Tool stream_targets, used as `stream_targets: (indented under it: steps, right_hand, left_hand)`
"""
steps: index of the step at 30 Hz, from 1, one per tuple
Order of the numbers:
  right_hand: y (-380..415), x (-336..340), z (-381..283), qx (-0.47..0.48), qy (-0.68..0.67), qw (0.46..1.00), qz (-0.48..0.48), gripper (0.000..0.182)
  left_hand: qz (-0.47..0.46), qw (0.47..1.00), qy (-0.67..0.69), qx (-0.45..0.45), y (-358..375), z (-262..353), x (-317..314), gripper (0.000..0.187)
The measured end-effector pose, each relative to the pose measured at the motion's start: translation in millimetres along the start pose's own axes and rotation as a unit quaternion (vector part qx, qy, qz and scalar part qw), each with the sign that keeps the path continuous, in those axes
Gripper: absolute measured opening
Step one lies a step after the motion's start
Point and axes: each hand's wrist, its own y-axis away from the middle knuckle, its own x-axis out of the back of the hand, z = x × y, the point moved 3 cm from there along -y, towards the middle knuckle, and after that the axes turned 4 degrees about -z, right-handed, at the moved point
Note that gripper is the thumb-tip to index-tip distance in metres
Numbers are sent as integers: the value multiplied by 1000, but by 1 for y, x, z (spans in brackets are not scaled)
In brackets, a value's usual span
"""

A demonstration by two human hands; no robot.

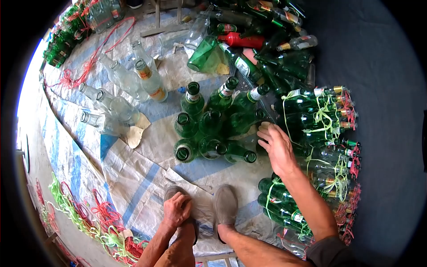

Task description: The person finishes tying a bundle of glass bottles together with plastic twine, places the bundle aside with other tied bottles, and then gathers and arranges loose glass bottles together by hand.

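Note:
Several green glass bottles (211, 122) stand upright in a tight cluster in the middle of the head view, mouths up. My right hand (279, 149) is at the right side of this cluster, fingers stretched out and a little apart, over a dark patch beside the nearest bottles. No bottle shows in its grip. My left hand (178, 208) hangs over my left leg, above the shoe, with its fingers curled in and nothing showing in them.
Tied bundles of green bottles (307, 120) lie along the right. Loose bottles and a red bottle (242, 41) are heaped at the back. Clear bottles (120, 80) stand on the left of the striped tarp (133, 196). Pink and green twine (106, 213) lies at lower left.

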Motion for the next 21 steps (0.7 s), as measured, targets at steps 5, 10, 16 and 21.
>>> stream_targets:
  steps: [5,10,16,21]
  right_hand:
    - [-29,-2,16,-14,-60,997,49,65]
    - [-59,-7,28,-10,-103,991,79,64]
    - [-103,-7,55,16,-166,984,64,46]
    - [-137,-15,60,62,-134,988,-48,49]
  left_hand:
    - [27,994,91,58,-12,-10,18,7]
    - [115,973,162,118,-41,-27,46,13]
    - [191,955,207,96,-101,-21,83,31]
    - [165,936,290,109,-164,-15,99,56]
